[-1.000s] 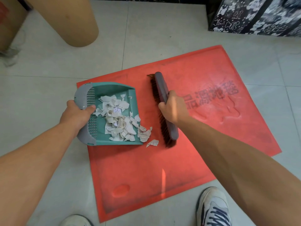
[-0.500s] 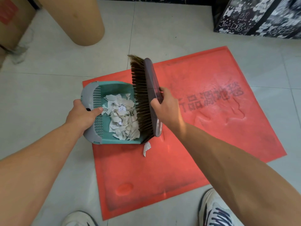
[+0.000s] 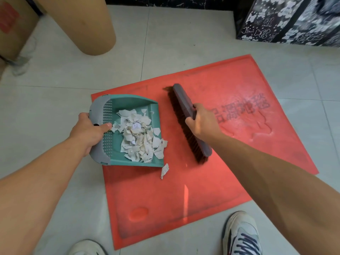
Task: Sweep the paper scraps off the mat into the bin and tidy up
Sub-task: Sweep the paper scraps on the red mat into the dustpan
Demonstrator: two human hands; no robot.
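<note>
Left hand (image 3: 88, 133): I saw it gripping dustpan (image 3: 132, 100).
Right hand (image 3: 202, 124): fingers curled round brush (image 3: 184, 105).
Loose scrap (image 3: 164, 170): lay on mat (image 3: 184, 199).

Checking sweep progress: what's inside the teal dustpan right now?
A heap of torn paper scraps sits in the dustpan, some overhanging its front lip. One stray scrap lies outside on the mat. Anything beneath the heap is hidden.

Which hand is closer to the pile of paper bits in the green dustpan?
Left. The left hand grips the dustpan at its grey back edge, thumb right beside the pile. The right hand holds the brush farther off, beyond the open side.
</note>
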